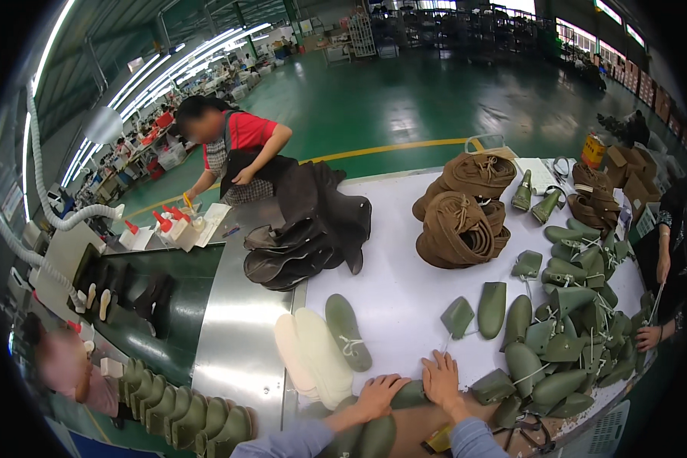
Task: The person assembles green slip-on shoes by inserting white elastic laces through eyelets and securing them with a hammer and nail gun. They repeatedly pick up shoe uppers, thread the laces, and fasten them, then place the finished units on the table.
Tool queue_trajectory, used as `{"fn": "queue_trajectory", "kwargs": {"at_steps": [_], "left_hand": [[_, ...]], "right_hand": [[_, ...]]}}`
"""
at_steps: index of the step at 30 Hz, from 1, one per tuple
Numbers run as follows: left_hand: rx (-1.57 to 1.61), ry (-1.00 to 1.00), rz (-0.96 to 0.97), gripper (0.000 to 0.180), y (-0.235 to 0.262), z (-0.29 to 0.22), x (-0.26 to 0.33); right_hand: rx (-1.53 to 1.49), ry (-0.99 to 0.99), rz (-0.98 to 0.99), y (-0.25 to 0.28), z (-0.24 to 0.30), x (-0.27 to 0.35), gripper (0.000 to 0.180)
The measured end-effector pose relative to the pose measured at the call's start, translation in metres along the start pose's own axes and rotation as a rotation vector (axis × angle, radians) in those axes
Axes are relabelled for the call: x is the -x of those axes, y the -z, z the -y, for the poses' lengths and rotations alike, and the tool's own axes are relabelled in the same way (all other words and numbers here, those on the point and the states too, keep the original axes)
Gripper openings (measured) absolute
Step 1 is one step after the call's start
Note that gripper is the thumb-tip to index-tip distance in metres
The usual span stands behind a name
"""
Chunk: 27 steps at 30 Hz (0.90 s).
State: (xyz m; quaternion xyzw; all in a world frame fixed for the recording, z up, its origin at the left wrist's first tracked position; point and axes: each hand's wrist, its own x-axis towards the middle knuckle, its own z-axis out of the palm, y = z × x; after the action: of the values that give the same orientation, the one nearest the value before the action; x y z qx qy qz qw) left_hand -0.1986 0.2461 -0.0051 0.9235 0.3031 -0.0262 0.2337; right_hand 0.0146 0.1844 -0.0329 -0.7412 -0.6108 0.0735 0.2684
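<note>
A green shoe last (411,395) lies at the near edge of the table between my two hands. My left hand (379,396) curls over its left end, fingers bent round it. At its other end rests my right hand (441,382), palm down, fingers stretched forward. A thin white cord runs from near those fingertips up to a green last block (458,317). Beneath my left forearm are more green lasts (378,437), partly covered. Left of my hands lie cream insoles (320,355) and a green last with white cord (347,332).
A heap of corded green lasts (565,343) covers the table's right side. Brown lace-up shoes (458,229) and black boots (305,221) stand farther back. Green lasts (183,412) line the lower left beside a conveyor (183,305). Co-workers stand at the far left (248,137), lower left and right.
</note>
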Motion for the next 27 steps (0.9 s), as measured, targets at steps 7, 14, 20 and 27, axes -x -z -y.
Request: {"fn": "queue_trajectory", "kwargs": {"at_steps": [7,14,20,27], "left_hand": [[-0.128,-0.033,0.107,0.091,0.008,0.002,-0.025],[0.428,0.329,0.101,0.107,-0.001,-0.07,-0.082],[0.258,0.32,0.15,0.102,-0.004,-0.083,-0.093],[0.351,0.361,0.146,0.083,0.003,-0.082,-0.096]], "right_hand": [[-0.19,-0.141,-0.003,0.014,-0.004,0.05,0.023],[-0.463,-0.356,0.069,0.043,0.062,0.094,0.027],[-0.452,-0.604,-0.064,0.067,0.074,0.113,0.038],[-0.802,-1.198,-0.135,-0.003,-0.033,0.062,0.034]]}}
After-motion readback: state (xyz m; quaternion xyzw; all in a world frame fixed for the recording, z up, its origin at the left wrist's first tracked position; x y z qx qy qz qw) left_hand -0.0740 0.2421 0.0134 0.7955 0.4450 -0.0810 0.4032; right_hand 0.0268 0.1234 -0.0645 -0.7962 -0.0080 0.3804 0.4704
